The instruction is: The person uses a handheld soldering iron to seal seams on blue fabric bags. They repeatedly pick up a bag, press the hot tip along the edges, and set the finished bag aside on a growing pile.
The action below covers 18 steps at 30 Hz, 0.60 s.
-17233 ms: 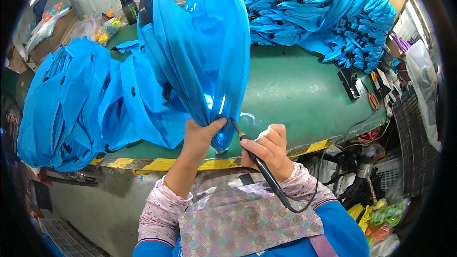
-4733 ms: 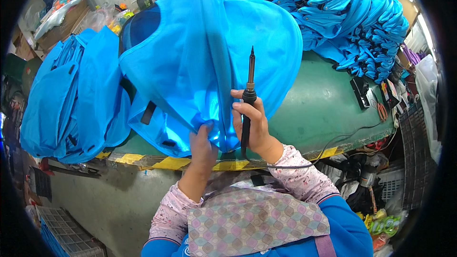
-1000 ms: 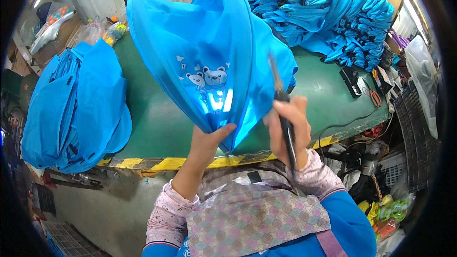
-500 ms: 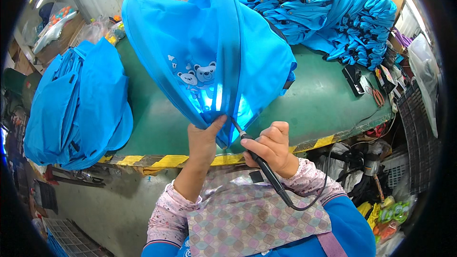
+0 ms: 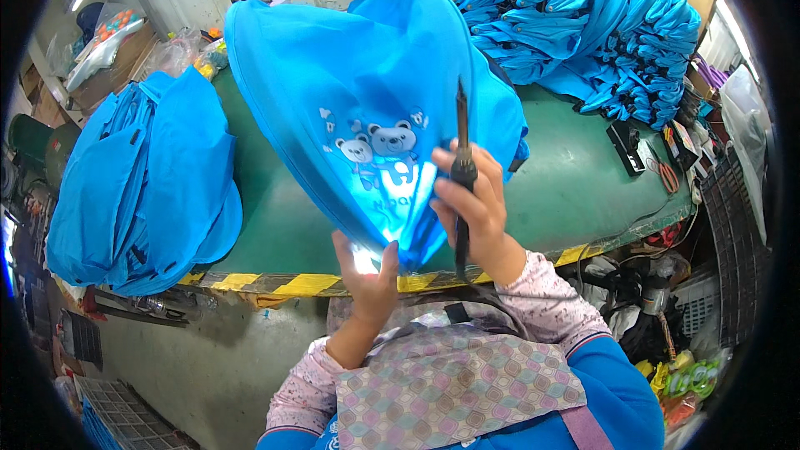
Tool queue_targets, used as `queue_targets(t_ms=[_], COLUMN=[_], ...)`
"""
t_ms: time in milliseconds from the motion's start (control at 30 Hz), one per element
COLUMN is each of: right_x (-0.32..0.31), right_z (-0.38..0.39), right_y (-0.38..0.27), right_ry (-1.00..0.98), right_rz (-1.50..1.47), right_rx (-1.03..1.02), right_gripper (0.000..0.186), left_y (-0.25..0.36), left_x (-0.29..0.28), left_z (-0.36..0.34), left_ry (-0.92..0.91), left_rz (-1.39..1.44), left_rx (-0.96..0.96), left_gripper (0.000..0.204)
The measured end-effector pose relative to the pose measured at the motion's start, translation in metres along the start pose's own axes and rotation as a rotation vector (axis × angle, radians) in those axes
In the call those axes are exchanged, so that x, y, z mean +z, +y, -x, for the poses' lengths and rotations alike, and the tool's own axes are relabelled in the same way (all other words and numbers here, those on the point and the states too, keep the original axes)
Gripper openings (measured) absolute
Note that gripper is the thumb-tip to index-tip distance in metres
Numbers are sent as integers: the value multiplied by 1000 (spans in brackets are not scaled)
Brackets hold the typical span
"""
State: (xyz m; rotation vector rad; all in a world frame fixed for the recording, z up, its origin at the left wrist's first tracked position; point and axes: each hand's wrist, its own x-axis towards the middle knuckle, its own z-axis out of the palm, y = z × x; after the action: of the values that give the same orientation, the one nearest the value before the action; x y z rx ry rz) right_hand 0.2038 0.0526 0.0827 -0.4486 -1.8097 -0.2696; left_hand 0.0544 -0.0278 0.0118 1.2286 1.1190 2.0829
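A blue fabric canopy [image 5: 317, 100] with printed white bears stands on the green table, bright light glaring on its pointed lower end. My left hand [image 5: 367, 279] is at that lower end with thumb and fingers apart; whether it touches the fabric is unclear in the glare. My right hand [image 5: 471, 208] grips a black-handled soldering-iron-like tool [image 5: 463, 167], its thin metal tip pointing up in front of the canopy's right part. A cord runs from the handle's lower end.
Folded blue pieces [image 5: 133, 192] lie at the left of the green table [image 5: 575, 183]; a large blue pile [image 5: 600, 25] fills the back right. A black box [image 5: 623, 148] and orange-handled pliers [image 5: 667, 177] sit at the right, above yellow-black edge tape [image 5: 304, 285].
Half a second ago the tool's tip was at the canopy's lower seam; now it points up, raised. My left hand has loosened and dropped slightly. The canopy has shifted a little right.
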Motion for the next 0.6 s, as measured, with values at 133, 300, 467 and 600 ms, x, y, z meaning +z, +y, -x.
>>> queue_targets(t_ms=[133, 300, 467, 600], right_x=[17, -5, -43, -33], right_z=[14, 6, 13, 19], right_y=[19, 2, -38, -43], right_ry=[39, 21, -66, -56], right_rz=[61, 84, -127, -76], right_rx=[54, 68, 134, 31], right_gripper=[62, 50, 33, 30], left_y=[-2, -18, -15, -10], left_x=[-15, -2, 20, 25], left_z=[3, -19, -18, -16], left_ry=[-206, -279, -146, -74], left_rz=[111, 483, 519, 545], left_rx=[-331, -596, -502, -518], left_gripper=[33, 36, 22, 21])
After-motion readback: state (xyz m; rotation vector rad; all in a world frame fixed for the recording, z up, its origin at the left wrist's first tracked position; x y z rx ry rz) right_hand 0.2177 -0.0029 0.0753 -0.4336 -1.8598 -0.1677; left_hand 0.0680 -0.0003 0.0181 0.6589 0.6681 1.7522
